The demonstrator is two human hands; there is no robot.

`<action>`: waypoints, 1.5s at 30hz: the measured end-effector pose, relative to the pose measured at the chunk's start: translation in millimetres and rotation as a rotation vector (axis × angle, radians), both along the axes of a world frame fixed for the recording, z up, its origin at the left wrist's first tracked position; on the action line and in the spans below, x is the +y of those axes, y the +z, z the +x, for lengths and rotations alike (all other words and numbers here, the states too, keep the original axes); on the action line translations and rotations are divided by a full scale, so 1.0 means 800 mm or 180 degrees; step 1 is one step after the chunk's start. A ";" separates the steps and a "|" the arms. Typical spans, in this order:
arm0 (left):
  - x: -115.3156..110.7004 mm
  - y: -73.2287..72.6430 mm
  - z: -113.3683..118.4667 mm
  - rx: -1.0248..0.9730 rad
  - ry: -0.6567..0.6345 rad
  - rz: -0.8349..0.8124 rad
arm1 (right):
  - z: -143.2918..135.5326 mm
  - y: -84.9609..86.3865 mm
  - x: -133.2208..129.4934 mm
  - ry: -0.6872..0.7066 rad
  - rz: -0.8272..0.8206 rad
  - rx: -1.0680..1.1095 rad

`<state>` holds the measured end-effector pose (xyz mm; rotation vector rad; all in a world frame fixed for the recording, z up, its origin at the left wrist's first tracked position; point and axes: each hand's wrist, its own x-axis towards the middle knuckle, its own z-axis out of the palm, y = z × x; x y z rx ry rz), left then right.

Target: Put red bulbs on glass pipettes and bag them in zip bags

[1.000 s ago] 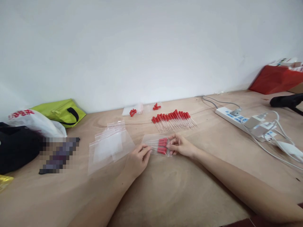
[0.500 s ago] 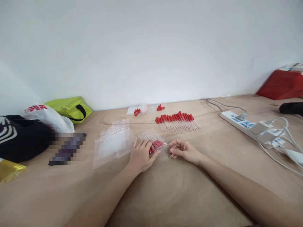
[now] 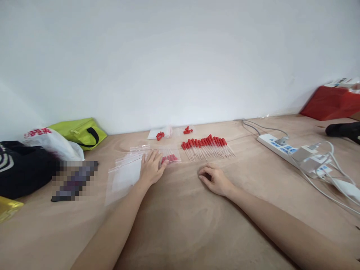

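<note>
My left hand (image 3: pixel 153 167) lies nearly flat, fingers stretched out, over the edge of some clear zip bags (image 3: pixel 120 183). By its thumb is a zip bag holding several red-bulbed droppers (image 3: pixel 171 158); the hand hides part of that bag. My right hand (image 3: pixel 216 180) rests on its side on the table, its fingers loosely curled with a gap to the thumb and nothing seen in them. Beyond it, a row of loose droppers (image 3: pixel 206 146) with red bulbs and clear stems fans out, bulbs toward the wall.
Small red bulbs (image 3: pixel 160 135) lie on bags near the wall, with more red bulbs (image 3: pixel 188 130) beside them. A power strip (image 3: pixel 277 146) with chargers and cables is at right. A green pouch (image 3: pixel 81 131), a white plastic bag (image 3: pixel 53 144) and a black bag (image 3: pixel 25 168) stand at left.
The filled dropper bag has moved away from me and left, and now lies flat by the stacked bags. My left hand has gone with it and spread out; my right hand has come away from the bag.
</note>
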<state>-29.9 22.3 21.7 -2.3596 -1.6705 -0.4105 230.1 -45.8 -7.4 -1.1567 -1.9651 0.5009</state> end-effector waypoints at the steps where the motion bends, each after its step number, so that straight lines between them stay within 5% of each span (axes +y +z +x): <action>1: -0.008 -0.001 -0.005 -0.0035 0.0251 0.0076 | 0.000 0.000 0.001 0.0013 -0.0005 -0.0044; 6: -0.035 -0.010 -0.030 0.0159 0.1259 -0.0420 | -0.003 0.000 0.000 0.0057 -0.0024 -0.0166; 13: -0.036 -0.009 -0.042 0.0202 0.1195 -0.0687 | -0.003 -0.001 0.001 0.0024 -0.0016 -0.0215; 16: -0.040 0.001 -0.043 -0.0123 0.0693 -0.0525 | -0.003 -0.002 0.001 -0.0005 -0.0014 -0.0165; 20: -0.052 0.021 -0.025 -0.0424 -0.0996 -0.0505 | -0.002 -0.001 0.002 -0.0140 -0.0112 0.0041; 23: -0.062 0.027 0.002 -0.0086 -0.1856 -0.0794 | 0.003 0.002 0.006 -0.0206 -0.0250 0.0190; 31: -0.068 0.004 0.031 0.0081 -0.1941 -0.1522 | 0.013 -0.002 0.013 -0.0220 -0.0288 -0.0096; 35: -0.069 0.006 0.026 -0.0034 -0.2042 -0.1655 | 0.012 -0.003 0.012 -0.0469 -0.0254 -0.0216; 45: -0.070 0.009 0.027 -0.0257 -0.2023 -0.1757 | 0.010 0.000 0.004 -0.0101 -0.0111 0.0051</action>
